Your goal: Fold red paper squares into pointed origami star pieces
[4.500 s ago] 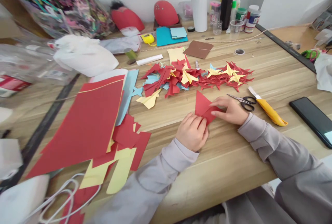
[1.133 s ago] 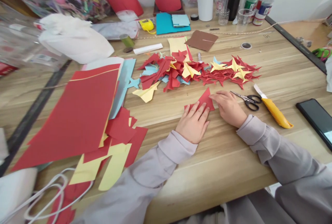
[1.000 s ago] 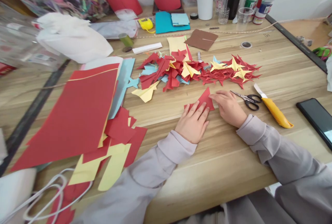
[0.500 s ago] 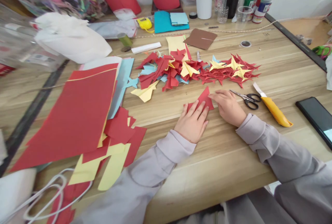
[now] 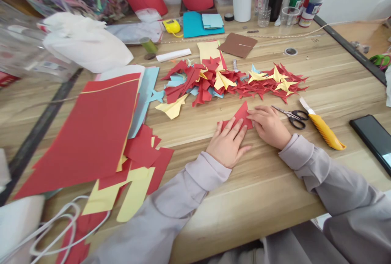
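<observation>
While the left hand (image 5: 227, 148) and right hand (image 5: 269, 127) lie open on folded red paper (image 5: 240, 116), its tip almost touches the cut-paper pile (image 5: 207, 84).

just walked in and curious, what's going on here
At a wooden table, a person has their left hand and right hand pressed on a folded red paper piece. Just beyond it lies a heap of cut red, yellow and blue paper shapes, many star-like. Black-handled scissors and a yellow utility knife sit to the right, and a large red paper sheet lies to the left.
</observation>
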The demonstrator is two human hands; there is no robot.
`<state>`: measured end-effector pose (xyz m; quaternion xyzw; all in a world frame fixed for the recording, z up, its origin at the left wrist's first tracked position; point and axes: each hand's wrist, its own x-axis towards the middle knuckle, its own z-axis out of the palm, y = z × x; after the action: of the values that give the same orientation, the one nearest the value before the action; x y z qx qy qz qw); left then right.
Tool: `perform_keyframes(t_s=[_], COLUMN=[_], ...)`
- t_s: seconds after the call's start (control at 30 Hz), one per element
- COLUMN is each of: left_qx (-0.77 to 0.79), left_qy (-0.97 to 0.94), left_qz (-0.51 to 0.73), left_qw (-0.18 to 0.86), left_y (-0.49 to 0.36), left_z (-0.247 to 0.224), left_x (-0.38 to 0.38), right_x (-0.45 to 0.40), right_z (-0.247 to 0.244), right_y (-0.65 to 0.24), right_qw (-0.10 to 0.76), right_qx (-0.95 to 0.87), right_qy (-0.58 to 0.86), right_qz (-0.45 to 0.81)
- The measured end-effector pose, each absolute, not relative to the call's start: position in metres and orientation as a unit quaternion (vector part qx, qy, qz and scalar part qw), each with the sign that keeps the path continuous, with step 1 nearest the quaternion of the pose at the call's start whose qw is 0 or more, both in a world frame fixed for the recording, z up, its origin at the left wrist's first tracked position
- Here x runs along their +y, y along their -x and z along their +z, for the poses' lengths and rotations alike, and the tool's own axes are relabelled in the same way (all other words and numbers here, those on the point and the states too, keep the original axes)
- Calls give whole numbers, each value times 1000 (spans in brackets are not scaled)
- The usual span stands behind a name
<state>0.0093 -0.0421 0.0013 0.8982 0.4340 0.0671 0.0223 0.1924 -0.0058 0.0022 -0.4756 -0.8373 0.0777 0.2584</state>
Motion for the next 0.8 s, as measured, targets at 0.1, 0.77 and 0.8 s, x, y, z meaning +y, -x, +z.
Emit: perform_keyframes(t_s=[0.1,0.77,0.8], left_qx=[430,436,436], left_qy=[-900,-898,-898], left_qz=[68,61,61], left_qw=[24,24,23], left_y=[-9,-10,-10], left_z=[3,6,6], left_x=[-42,-43,-43], right_x=[-6,-7,-7], right_z=[4,2,2], right_y=[-192,-193,-193], right_qw=[254,238,239], right_qx=[-837,-836,-836], right_qy=[477,490,489], right_qz=[82,63,64])
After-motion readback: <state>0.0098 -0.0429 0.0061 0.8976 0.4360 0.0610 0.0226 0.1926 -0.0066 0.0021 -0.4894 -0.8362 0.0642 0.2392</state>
